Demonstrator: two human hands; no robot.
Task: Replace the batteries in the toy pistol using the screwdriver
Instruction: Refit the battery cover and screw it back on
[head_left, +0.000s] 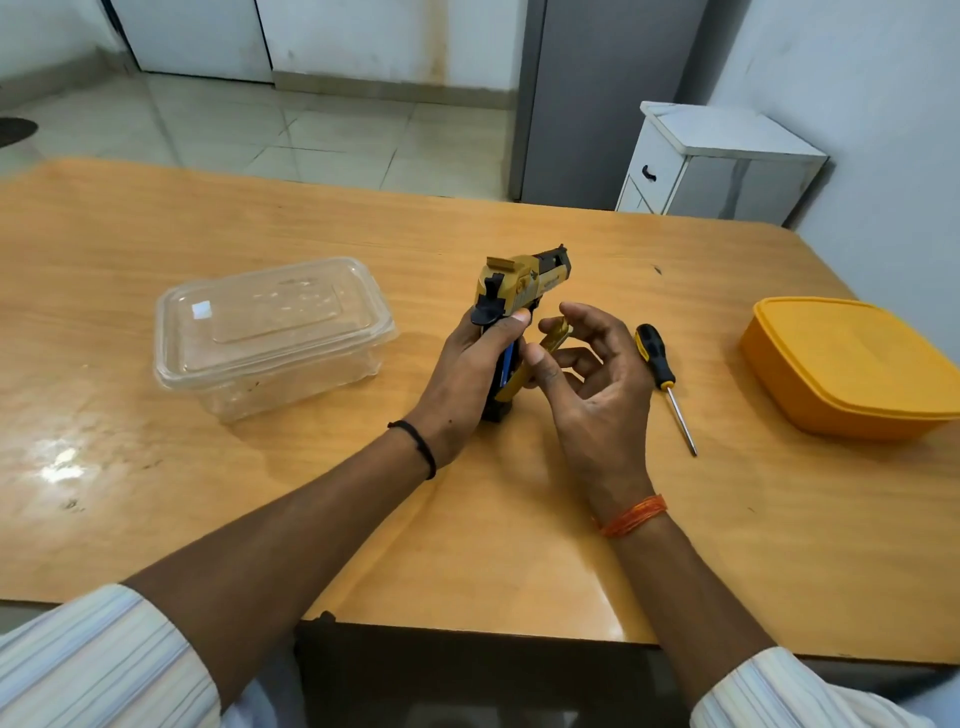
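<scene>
A wide wooden table (260, 493) fills most of the view, its near edge running along the bottom where both forearms reach in from striped sleeves. Behind it lie a pale tiled floor, a grey cabinet (597, 104) and a small white drawer unit (722, 161) against the right wall.

On the table's left part stands a clear plastic container (270, 332) with its lid on. Far to the right sits an orange lidded box (852, 364), well apart from the hands.

The left hand (467, 369) grips the toy pistol (519, 296) by its handle, fingers wrapped round it and the thumb lying near the rear of the slide; the pistol stands upright near the middle of the table, its yellow and black barrel pointing away and to the right, the base of the grip down by the tabletop. A blue part, perhaps a battery, shows in the side of the handle, though it is too small to be sure.

The right hand (592, 374) is beside the pistol, palm turned inward, fingers loosely curled; its thumb and fingertips touch a small yellow piece (557, 336) at the handle, which may be the cover. Whether it is truly pinched I cannot tell.

The screwdriver (665, 387), black and yellow handled, lies flat on the table just right of the right hand, tip pointing toward the near edge
</scene>
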